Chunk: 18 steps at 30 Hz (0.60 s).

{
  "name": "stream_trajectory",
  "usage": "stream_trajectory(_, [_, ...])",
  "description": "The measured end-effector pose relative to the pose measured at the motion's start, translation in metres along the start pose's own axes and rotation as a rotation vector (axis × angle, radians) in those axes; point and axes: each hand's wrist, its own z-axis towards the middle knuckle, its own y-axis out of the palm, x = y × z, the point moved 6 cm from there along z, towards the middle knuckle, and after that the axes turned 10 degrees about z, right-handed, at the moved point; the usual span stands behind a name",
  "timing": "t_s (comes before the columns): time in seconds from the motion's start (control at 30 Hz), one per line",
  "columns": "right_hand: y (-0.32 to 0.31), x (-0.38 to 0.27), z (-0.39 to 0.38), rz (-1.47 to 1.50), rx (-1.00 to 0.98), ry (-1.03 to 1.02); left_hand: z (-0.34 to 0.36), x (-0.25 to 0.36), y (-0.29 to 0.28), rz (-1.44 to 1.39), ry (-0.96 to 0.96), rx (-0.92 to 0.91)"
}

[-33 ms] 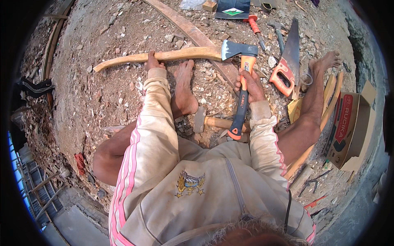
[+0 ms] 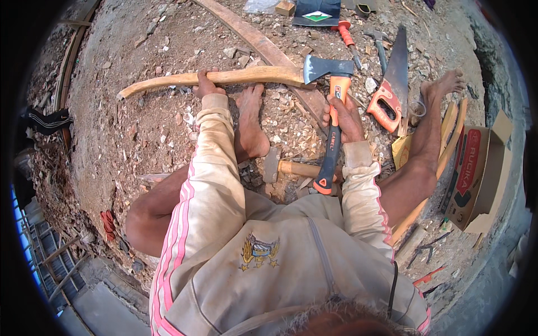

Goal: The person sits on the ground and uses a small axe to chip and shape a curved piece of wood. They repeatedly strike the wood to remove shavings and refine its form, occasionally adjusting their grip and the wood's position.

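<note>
My left hand (image 2: 207, 85) grips a curved wooden handle (image 2: 258, 75) lying crosswise above my left foot (image 2: 252, 134). My right hand (image 2: 347, 120) is closed round the orange-and-black handle of an axe (image 2: 328, 157), whose steel head (image 2: 322, 67) points left at the right end of the wooden handle; whether they touch I cannot tell. Below, a heavy hammer (image 2: 272, 163) with a wooden shaft lies between my legs, partly under the axe. A long flat board (image 2: 246, 33) lies diagonally behind the wooden handle.
A handsaw (image 2: 386, 106), small hammer (image 2: 381, 50) and orange-gripped chisel (image 2: 347, 39) lie ahead at right. An open cardboard box (image 2: 482, 173) and long wood strips (image 2: 448, 129) are beside my right leg. Dark cloth (image 2: 47, 120) is at far left, rubble underfoot.
My left hand and the wooden handle have shifted slightly left. The axe in my right hand has moved very slightly right and down.
</note>
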Motion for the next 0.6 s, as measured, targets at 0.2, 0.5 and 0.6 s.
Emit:
stream_trajectory(0.2, [0.042,-0.067,-0.043,-0.751,0.075,-0.576,-0.08,0.092,0.041,-0.237,0.321,-0.199])
stream_trajectory(0.5, [0.065,-0.052,-0.034,-1.217,0.002,-0.605,-0.19,0.134,0.081,-0.084,0.788,-0.349])
stream_trajectory(0.6, [0.076,-0.068,-0.038,-1.181,0.022,-0.689,-0.222,0.128,0.095,-0.053,0.902,-0.351])
